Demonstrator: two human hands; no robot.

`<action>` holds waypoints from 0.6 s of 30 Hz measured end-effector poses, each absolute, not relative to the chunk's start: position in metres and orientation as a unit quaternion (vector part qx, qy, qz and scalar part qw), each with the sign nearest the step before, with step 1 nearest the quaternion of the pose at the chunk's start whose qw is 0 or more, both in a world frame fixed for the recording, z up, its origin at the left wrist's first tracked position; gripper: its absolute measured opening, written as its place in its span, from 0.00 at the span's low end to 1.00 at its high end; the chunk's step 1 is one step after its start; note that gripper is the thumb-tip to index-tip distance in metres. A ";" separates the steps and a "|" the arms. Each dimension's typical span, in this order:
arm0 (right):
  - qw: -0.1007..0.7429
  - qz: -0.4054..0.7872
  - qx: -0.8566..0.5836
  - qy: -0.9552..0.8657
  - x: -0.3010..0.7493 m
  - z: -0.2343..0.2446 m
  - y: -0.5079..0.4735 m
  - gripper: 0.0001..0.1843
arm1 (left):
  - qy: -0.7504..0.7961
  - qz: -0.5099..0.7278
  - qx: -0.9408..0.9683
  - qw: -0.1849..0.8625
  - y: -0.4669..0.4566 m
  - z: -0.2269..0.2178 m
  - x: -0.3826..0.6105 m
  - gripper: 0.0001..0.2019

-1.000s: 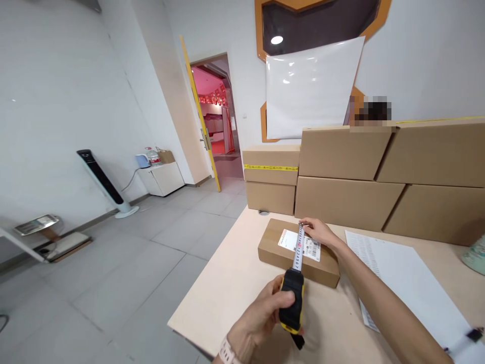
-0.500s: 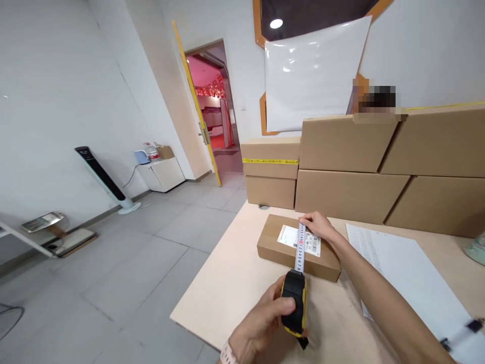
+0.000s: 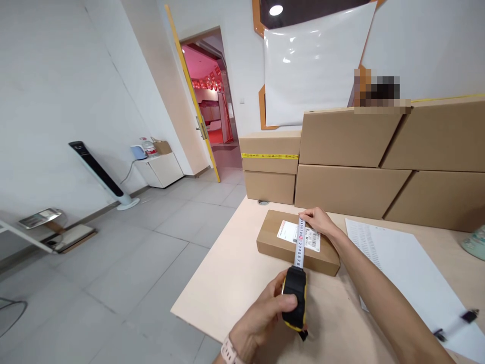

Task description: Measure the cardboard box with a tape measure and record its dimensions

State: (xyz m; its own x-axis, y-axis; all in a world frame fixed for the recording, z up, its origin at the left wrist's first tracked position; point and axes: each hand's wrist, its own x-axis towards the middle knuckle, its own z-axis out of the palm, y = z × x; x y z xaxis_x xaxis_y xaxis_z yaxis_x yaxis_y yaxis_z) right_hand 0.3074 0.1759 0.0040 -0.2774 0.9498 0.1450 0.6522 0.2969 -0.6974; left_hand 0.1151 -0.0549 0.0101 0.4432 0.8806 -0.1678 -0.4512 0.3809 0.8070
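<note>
My left hand (image 3: 270,308) is closed around a black and yellow tape measure (image 3: 294,297), its thumb pressed on the case. The white blade runs out of the case and lies across the top of a small flat cardboard box (image 3: 275,231). At the far edge of that box, my right hand (image 3: 317,221) pinches the end of the blade. White printed labels (image 3: 289,231) are stuck on the box top, partly covered by the blade. The box lies flat on a pale wooden table (image 3: 215,288).
Large cardboard boxes (image 3: 350,189) are stacked along the table's far side; a person's blurred head shows above them. Right of my arm lie printed paper sheets (image 3: 405,268) and a pen (image 3: 456,324). A greenish object (image 3: 474,245) stands at the right edge. The table's left edge drops to tiled floor.
The whole view has shifted slightly, so things sit a little higher in the picture. Both hands keep their hold on the tape measure, and the box stays in place.
</note>
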 end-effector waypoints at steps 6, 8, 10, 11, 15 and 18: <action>0.284 0.261 -0.533 -0.753 0.307 0.004 0.175 0.16 | 0.303 0.434 0.346 0.775 -0.055 0.008 0.115 0.34; 0.285 0.260 -0.534 -0.753 0.307 0.005 0.175 0.16 | 0.301 0.435 0.344 0.776 -0.055 0.006 0.114 0.35; 0.285 0.260 -0.534 -0.752 0.307 0.005 0.174 0.16 | 0.298 0.437 0.344 0.776 -0.055 0.004 0.114 0.34; 0.285 0.261 -0.534 -0.752 0.307 0.005 0.174 0.16 | 0.296 0.439 0.344 0.776 -0.055 0.004 0.115 0.34; 0.286 0.264 -0.535 -0.750 0.306 0.006 0.174 0.16 | 0.290 0.443 0.344 0.776 -0.055 0.004 0.116 0.32; 0.290 0.264 -0.535 -0.748 0.307 0.006 0.174 0.15 | 0.286 0.447 0.337 0.778 -0.056 0.005 0.116 0.31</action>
State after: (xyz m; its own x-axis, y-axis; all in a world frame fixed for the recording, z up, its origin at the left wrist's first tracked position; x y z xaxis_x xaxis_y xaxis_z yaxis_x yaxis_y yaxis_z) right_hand 0.3066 0.1738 0.0060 -0.2600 0.9536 0.1517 0.6470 0.2886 -0.7057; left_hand 0.1162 -0.0559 0.0055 0.4374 0.8877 -0.1441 -0.5017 0.3738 0.7801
